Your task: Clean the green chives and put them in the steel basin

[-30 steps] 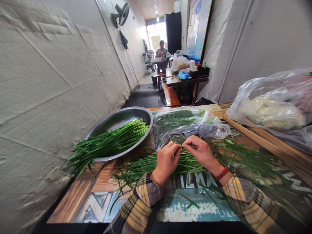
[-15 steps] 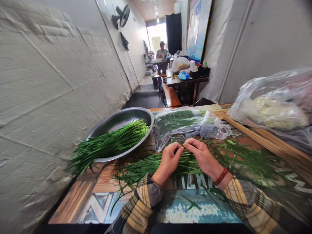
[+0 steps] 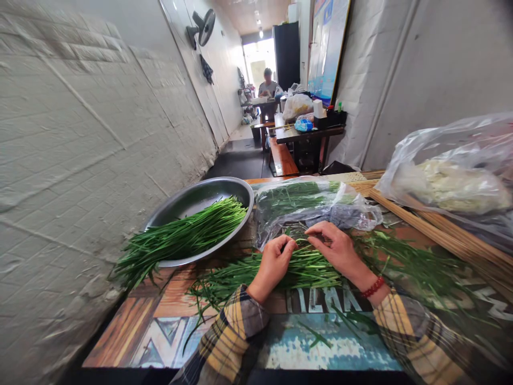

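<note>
Long green garlic chives (image 3: 228, 275) lie in a loose bunch on the patterned tabletop, below my two hands. My left hand (image 3: 274, 264) is closed, thumb and forefinger pinched at a thin chive stalk whose pale end shows just past the fingertips. Facing it across a small gap is my right hand (image 3: 339, 254), its thumb and forefinger slightly apart and nothing visible between them. To the left, a steel basin (image 3: 204, 187) holds a neat bundle of chives (image 3: 192, 230), the leafy ends hanging over its rim.
A clear plastic bag (image 3: 276, 214) with more greens lies behind my hands. Loose leaf scraps (image 3: 404, 262) cover the right side, near long wooden skewers (image 3: 433, 224) and a bag of pale food (image 3: 452, 182). A person (image 3: 267, 85) sits at a far table.
My hands have drawn apart, the right moving to the right and its fingertips parting. The left has shifted slightly left. The basin and bags stay put.
</note>
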`<state>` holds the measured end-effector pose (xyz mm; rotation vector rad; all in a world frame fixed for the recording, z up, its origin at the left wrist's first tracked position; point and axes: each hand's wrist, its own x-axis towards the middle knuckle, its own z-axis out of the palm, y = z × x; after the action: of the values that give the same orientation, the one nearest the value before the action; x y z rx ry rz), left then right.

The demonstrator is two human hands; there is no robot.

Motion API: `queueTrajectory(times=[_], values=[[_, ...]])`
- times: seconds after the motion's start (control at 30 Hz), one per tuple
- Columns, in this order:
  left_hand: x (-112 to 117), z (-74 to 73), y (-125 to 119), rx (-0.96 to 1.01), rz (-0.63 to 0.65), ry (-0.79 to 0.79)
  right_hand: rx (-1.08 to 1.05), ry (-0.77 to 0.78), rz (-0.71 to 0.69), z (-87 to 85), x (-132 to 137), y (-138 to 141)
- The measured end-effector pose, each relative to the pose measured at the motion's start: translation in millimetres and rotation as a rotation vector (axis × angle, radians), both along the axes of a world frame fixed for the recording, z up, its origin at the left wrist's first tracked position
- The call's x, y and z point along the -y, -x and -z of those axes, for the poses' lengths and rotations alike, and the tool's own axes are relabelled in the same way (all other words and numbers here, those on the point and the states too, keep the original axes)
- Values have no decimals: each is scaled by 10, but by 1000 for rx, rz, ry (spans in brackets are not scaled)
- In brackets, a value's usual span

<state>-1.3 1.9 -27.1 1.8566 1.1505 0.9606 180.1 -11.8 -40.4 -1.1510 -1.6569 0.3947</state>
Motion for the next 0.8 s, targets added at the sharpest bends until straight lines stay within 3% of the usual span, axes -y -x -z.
queueTrajectory(times=[0.33,0.6,0.8], values=[[0,37,-3,-41,28,-19,164,-72,16,7,20,14],[35,-5,-36,-39,107,22,-485,350,-82,112,66,223],[11,31,-8,-36,112,60,-721,272,-118,71,-20,56]])
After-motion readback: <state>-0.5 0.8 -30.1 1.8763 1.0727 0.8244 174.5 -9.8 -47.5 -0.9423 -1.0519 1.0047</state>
